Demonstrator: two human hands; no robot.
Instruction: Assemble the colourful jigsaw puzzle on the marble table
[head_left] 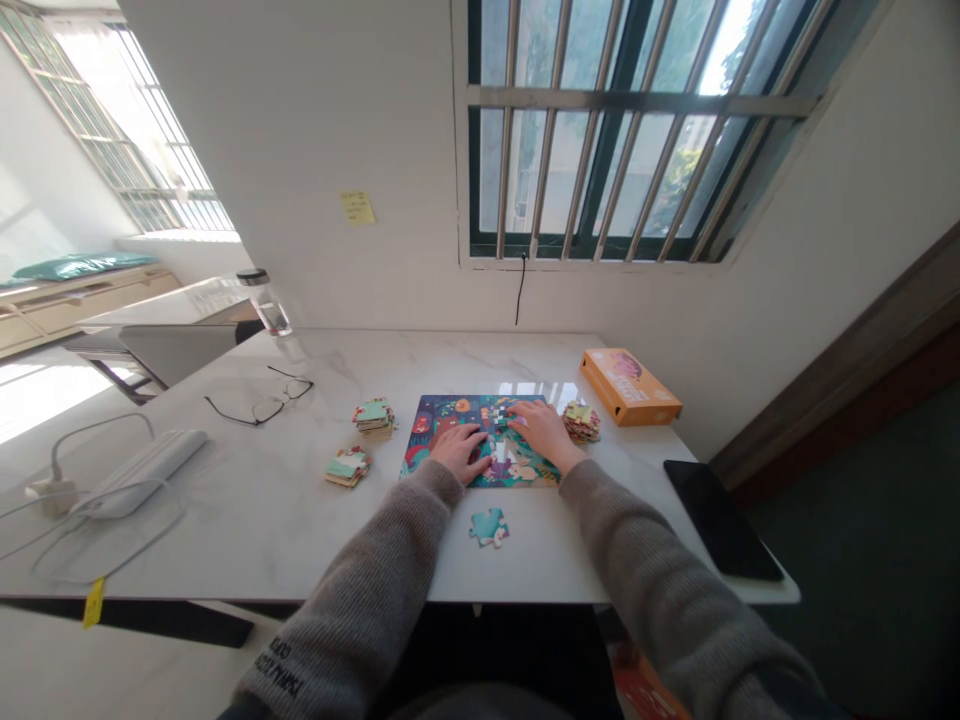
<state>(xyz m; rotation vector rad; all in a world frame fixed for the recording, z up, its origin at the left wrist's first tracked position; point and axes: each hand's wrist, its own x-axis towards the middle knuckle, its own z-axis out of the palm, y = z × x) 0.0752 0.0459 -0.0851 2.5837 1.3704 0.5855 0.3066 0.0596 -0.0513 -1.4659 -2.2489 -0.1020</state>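
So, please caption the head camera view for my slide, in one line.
Left hand and right hand rest on a jigsaw puzzle on a marble table, loose piece nearby.

No text is legible. Dark lettering on the left sleeve is too blurred to read. Marks on the note above the table, the box on the table, and the puzzle on the table are likewise unreadable.
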